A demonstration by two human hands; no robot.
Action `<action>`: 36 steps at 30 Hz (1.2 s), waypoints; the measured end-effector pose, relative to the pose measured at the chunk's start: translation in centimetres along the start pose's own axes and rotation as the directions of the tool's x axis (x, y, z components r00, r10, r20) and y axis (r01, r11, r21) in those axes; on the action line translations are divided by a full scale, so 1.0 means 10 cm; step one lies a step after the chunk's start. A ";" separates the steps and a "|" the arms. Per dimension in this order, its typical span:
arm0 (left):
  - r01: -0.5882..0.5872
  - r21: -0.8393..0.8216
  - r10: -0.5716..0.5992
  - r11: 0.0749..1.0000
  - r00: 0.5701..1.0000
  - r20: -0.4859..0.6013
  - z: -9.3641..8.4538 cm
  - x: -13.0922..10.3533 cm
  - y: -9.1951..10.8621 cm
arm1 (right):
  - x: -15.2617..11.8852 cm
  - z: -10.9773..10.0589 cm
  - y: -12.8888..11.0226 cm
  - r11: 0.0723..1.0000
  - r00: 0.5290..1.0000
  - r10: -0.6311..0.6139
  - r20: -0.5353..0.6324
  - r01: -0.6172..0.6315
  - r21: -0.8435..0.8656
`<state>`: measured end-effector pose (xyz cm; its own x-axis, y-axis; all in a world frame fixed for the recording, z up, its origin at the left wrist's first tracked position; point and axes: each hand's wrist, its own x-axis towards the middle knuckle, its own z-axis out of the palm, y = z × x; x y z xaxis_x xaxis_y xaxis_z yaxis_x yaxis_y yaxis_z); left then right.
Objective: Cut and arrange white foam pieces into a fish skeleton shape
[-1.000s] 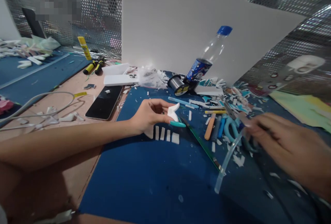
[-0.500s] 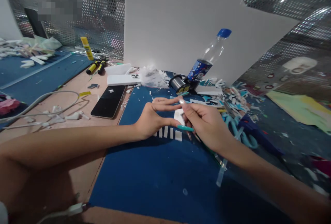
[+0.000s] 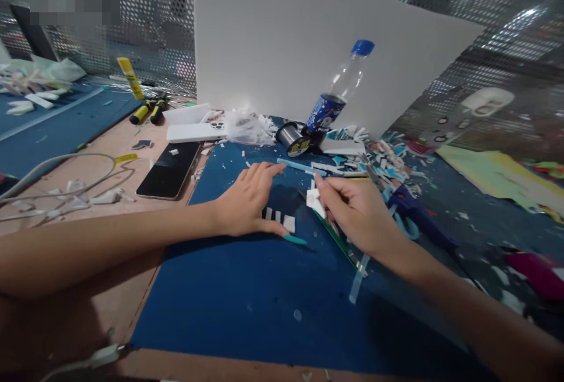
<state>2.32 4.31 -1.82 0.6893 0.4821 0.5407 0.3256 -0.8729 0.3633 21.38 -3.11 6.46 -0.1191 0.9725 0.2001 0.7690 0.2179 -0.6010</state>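
Note:
My right hand (image 3: 355, 211) pinches a small white piece (image 3: 316, 201) between thumb and fingers, above the blue mat (image 3: 220, 294). What the piece is made of I cannot tell. My left hand (image 3: 249, 203) is open, its fingers and thumb apart and nothing in its grip. Several small white strips lie in a row by its thumb, the widest a white rectangle (image 3: 289, 224). Under my right hand runs a long green-edged object (image 3: 335, 238), partly hidden. A clear strip (image 3: 359, 282) lies at its lower end.
A black phone (image 3: 170, 170) and cable lie at left. Pliers (image 3: 150, 109) and a yellow tube (image 3: 130, 78) sit behind. A spool (image 3: 293, 138), a tilted soda bottle (image 3: 337, 97) and a heap of scraps line the back. A dark blue glue gun (image 3: 420, 214) lies at right.
My left hand has let go of the white piece, opened and moved a little left of it. The right hand keeps hold of the piece. The whole view has shifted slightly.

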 end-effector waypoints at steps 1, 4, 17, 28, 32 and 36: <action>0.024 0.055 -0.027 0.998 0.998 0.052 0.00 -0.01 0.02 | -0.01 -0.02 0.04 1.000 1.000 0.012 0.015 -0.012 -0.005; 0.045 0.150 -0.068 0.988 0.986 0.151 -0.02 -0.04 0.07 | -0.04 -0.04 0.15 0.999 0.997 0.049 0.054 -0.048 -0.025; 0.087 0.282 -0.150 0.955 0.966 0.209 -0.25 -0.26 0.08 | -0.13 0.09 0.35 0.982 0.962 0.148 0.232 -0.171 0.084; -0.013 0.246 -0.044 0.969 0.973 0.225 -0.32 -0.30 -0.03 | -0.15 0.18 0.41 0.976 0.949 0.212 0.234 -0.220 0.008; -0.015 0.245 -0.039 0.969 0.976 0.214 -0.34 -0.31 -0.02 | -0.16 0.18 0.42 0.977 0.951 0.212 0.227 -0.213 -0.020; 0.014 0.253 -0.063 0.967 0.980 0.186 -0.37 -0.34 -0.03 | -0.16 0.19 0.42 0.980 0.951 0.198 0.237 -0.193 -0.047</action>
<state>-2.50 3.20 -0.97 0.7759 0.5139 0.3659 0.4885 -0.8564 0.1671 23.65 -3.59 2.16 -0.1099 0.9876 -0.1122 0.8059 0.0225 -0.5916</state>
